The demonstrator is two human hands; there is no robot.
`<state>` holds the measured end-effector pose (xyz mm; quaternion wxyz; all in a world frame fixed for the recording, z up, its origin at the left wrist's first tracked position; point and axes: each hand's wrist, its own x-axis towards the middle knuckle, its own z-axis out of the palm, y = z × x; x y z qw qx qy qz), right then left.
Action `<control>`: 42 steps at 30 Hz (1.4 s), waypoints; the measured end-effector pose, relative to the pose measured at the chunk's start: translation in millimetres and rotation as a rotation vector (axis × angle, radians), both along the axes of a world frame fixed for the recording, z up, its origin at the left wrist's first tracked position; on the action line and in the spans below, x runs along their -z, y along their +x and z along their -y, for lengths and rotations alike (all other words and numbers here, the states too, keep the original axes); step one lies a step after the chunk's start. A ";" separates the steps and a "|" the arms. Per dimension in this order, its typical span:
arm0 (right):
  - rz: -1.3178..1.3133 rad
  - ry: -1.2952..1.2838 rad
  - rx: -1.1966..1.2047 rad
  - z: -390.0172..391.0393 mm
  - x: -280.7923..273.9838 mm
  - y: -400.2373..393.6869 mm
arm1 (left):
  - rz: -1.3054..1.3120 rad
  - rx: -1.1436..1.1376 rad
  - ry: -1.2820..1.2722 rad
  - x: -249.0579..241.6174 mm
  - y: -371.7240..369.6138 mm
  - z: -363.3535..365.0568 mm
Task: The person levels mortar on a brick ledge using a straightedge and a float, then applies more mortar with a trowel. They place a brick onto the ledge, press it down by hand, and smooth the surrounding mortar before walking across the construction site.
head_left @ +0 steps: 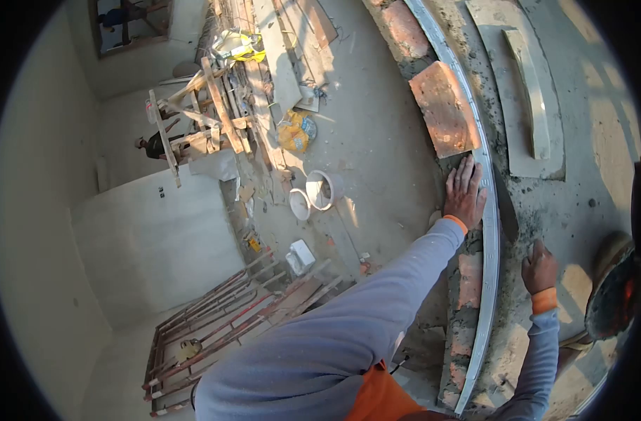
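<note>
1. Brick (445, 109): orange-red, rough-faced, blocky; greyish smears, sunlit patches. Lay on the wall (470, 281), against the long silvery metal strip (490, 238).
2. Left hand (465, 193): open, palm down, fingers extended and slightly apart; grasped nothing. Brick lay just beyond its fingertips, at or very near contact; exact touch unclear.
3. Trowel (505, 207): dark blade, beside strip's right edge.
4. Right hand (539, 270): closed around trowel's handle, mostly hidden; well apart from brick, which lay up and left.

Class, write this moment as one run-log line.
left hand: open, fingers beside large brick | right hand: closed on trowel | metal strip: alongside brick row
</note>
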<state>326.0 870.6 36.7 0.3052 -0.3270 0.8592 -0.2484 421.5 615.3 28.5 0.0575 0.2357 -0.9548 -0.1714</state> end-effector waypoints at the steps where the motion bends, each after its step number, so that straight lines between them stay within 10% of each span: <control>1: -0.027 0.010 0.029 3.7 8.2 0.0 | 0.027 -0.005 -0.009 -4.8 -0.7 0.2; 42: 0.103 0.166 0.160 57.4 11.2 -13.3 | 0.039 0.031 -0.105 6.9 -2.2 -6.5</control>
